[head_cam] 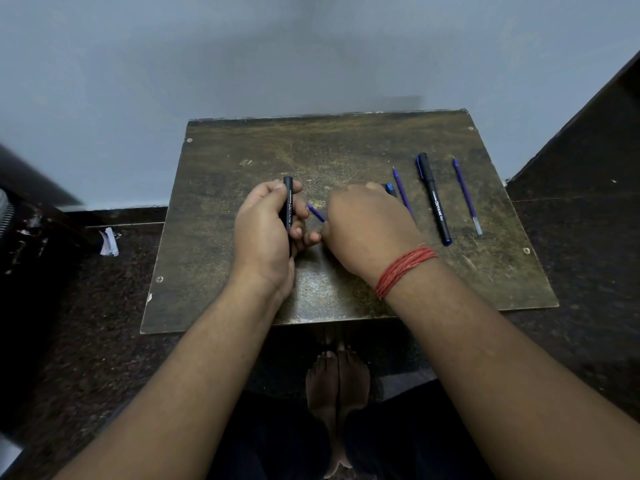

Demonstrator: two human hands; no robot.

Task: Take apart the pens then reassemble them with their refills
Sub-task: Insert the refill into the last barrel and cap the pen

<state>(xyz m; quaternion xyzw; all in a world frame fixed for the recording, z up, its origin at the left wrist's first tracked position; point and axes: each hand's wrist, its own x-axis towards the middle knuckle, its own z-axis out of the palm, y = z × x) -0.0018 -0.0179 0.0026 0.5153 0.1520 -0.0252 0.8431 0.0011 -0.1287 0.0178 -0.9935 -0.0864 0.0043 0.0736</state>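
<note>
Two pens (pixel 434 199), three refills (pixel 467 196) (loose)

The right hand (pixel 363 226) covers most of the blue refill (pixel 316 213) it grips, and all of its own fingertips. A small black-and-blue piece (pixel 390 189) (perhaps a cap) peeks from behind the knuckles. The left hand (pixel 266 230) hides the black barrel's (pixel 288 209) lower end.

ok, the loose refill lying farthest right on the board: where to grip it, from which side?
Pinch the refill mid-shaft, from straight above, fingers closing across its width. It lies flat on the board, tip pointing away, so there is nothing to get under. The capped pen lies close on its left; the right side is open.
</note>
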